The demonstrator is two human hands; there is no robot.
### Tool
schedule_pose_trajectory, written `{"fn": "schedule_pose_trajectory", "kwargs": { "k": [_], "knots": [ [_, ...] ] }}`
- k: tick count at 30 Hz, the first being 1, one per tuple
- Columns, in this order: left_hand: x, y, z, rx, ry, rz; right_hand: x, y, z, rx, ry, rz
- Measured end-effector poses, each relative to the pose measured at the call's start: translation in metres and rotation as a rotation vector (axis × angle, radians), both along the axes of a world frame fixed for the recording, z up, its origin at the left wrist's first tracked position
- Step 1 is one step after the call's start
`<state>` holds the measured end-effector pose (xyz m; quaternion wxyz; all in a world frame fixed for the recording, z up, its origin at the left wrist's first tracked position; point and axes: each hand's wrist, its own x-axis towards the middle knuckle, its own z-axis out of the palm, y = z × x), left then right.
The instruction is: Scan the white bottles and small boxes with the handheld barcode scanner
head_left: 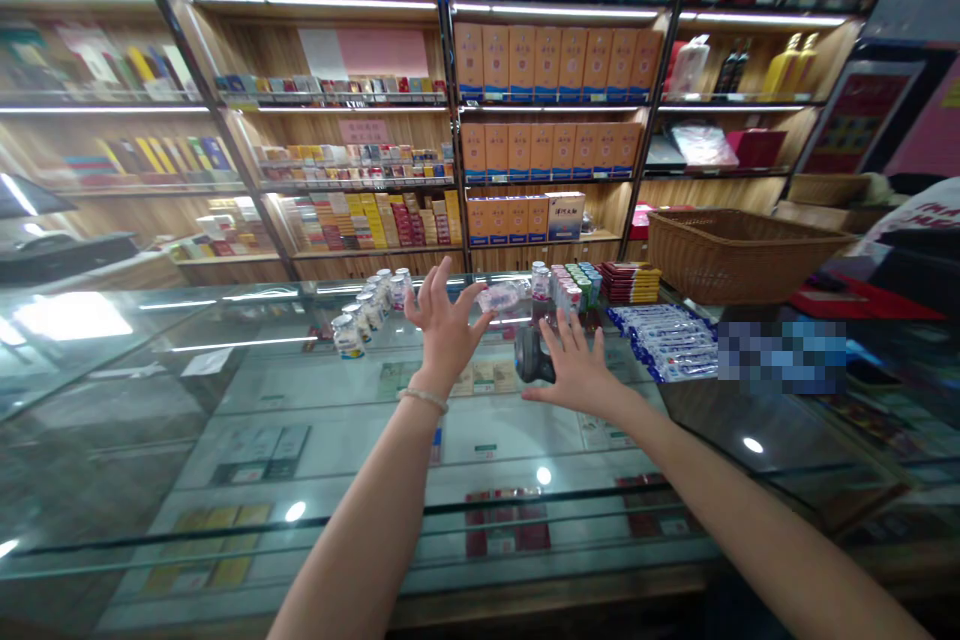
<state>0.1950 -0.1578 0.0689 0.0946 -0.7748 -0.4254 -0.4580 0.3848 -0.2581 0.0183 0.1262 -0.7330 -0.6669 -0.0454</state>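
Both hands reach out over a glass counter. My left hand, a bracelet at its wrist, has its fingers spread and holds nothing. Just beyond it lies a clear-wrapped pinkish packet. Small white bottles stand in a slanting row to its left. My right hand is spread too, nothing in it, beside a dark rounded object. Behind this hand are a white bottle, small pink and green containers and stacked red-and-yellow packets. Blue-and-white packets lie to the right.
A wicker basket stands at the back right of the counter. Shelves behind hold orange boxes and many small packs. At the far right edge, part of a person's white sleeve shows. A dark device is at the left.
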Motion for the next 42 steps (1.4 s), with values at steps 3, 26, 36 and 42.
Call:
{"fn": "schedule_pose_trajectory", "kwargs": {
  "k": [3, 26, 36, 42],
  "knots": [
    [0.000, 0.000, 0.000, -0.013, -0.005, 0.003, -0.002, -0.001, 0.002, -0.005, 0.000, -0.013],
    [0.000, 0.010, -0.014, 0.037, 0.028, 0.058, 0.010, -0.025, 0.036, 0.227, 0.563, 0.135],
    [0.000, 0.010, -0.016, 0.042, 0.010, 0.055, -0.017, -0.037, 0.041, 0.074, 0.719, 0.183],
    [0.000, 0.012, -0.017, 0.044, 0.007, 0.062, -0.017, -0.036, 0.041, 0.099, 0.658, 0.118]
  ]
}}
